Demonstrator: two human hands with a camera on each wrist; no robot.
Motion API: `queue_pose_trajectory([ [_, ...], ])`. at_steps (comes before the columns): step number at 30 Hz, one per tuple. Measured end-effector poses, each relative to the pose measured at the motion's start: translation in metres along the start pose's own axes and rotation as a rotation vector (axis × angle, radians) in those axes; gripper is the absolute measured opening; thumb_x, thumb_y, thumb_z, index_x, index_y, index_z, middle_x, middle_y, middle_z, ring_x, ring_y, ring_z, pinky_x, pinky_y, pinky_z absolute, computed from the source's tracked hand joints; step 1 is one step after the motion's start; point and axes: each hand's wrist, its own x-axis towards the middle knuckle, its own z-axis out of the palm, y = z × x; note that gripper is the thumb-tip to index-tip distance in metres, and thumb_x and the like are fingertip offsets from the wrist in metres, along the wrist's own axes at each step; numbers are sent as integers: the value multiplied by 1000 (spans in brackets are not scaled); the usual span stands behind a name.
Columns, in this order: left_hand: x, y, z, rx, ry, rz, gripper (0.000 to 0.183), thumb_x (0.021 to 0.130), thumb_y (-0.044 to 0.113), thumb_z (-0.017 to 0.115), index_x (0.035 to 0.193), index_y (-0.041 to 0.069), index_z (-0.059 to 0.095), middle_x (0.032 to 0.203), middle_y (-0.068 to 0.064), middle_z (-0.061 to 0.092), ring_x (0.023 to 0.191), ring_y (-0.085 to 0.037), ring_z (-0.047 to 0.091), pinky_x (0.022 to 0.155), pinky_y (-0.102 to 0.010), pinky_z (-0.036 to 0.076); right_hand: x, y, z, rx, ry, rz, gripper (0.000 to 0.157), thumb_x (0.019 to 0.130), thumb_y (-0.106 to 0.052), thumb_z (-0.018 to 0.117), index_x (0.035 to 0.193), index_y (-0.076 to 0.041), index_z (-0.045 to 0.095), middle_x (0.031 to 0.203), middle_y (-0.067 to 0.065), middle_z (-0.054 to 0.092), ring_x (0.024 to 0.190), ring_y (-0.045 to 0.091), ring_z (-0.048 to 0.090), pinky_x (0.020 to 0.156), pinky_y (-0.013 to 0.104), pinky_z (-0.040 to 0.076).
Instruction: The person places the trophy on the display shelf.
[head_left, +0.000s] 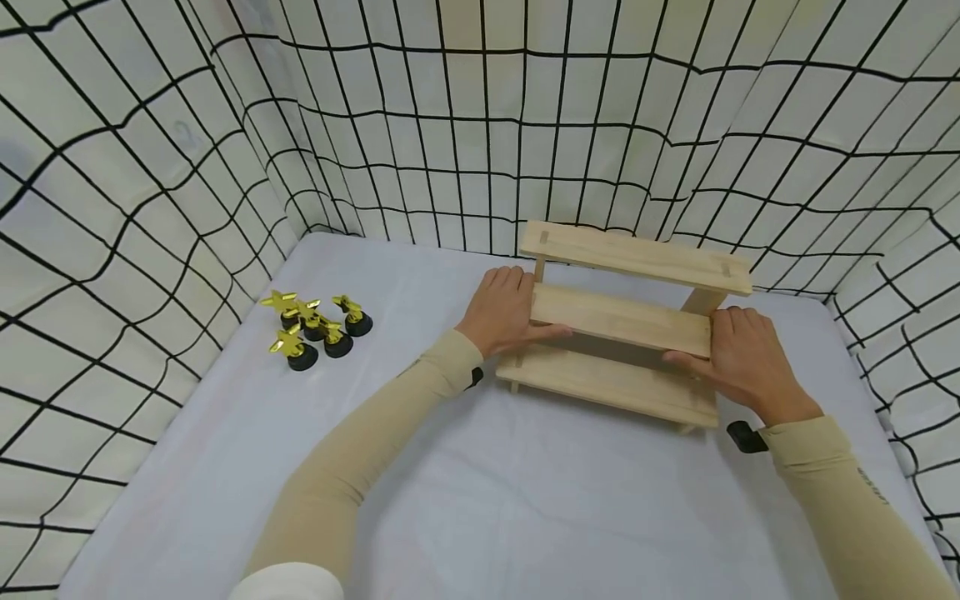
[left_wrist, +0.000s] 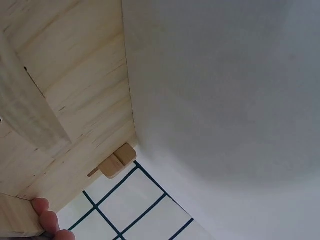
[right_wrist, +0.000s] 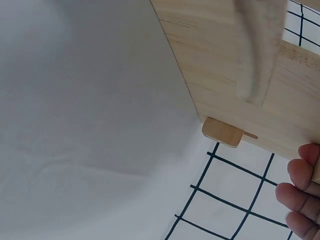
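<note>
A three-tier shelf of pale wood (head_left: 621,318) stands slightly slanted at the right of the white-covered table. At the left end of its middle board, my left hand (head_left: 504,312) grips the wood, thumb along the front edge. My right hand (head_left: 742,362) holds the opposite end in the same way. Fingertips (left_wrist: 49,220) curl at a board's end in the left wrist view, close to the shelf's wooden side (left_wrist: 90,85). In the right wrist view, fingers (right_wrist: 300,195) wrap the edge beside the shelf's broad panel (right_wrist: 220,75).
Several small gold star trophies (head_left: 302,357) on black bases are grouped on the table's left side. A black wire grid (head_left: 487,125) with white sheeting behind it rises along the back and both sides. The white tablecloth (head_left: 525,500) stretches in front of the shelf.
</note>
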Motion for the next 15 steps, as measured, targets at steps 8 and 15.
queue_pose_trajectory([
  [8, -5, -7, -4, 10, -12, -5, 96, 76, 93, 56, 114, 5, 62, 97, -7, 62, 94, -24, 59, 95, -37, 49, 8, -4, 2, 12, 37, -38, 84, 79, -81, 67, 85, 2, 51, 70, 14, 50, 64, 30, 47, 60, 44, 38],
  [15, -14, -14, -7, 2, -34, -38, 96, 76, 93, 56, 115, 5, 62, 97, -6, 61, 92, -24, 56, 94, -36, 48, 14, -10, 7, 22, 20, -52, 82, 79, -79, 68, 84, 1, 52, 69, 13, 50, 65, 31, 49, 62, 46, 40],
])
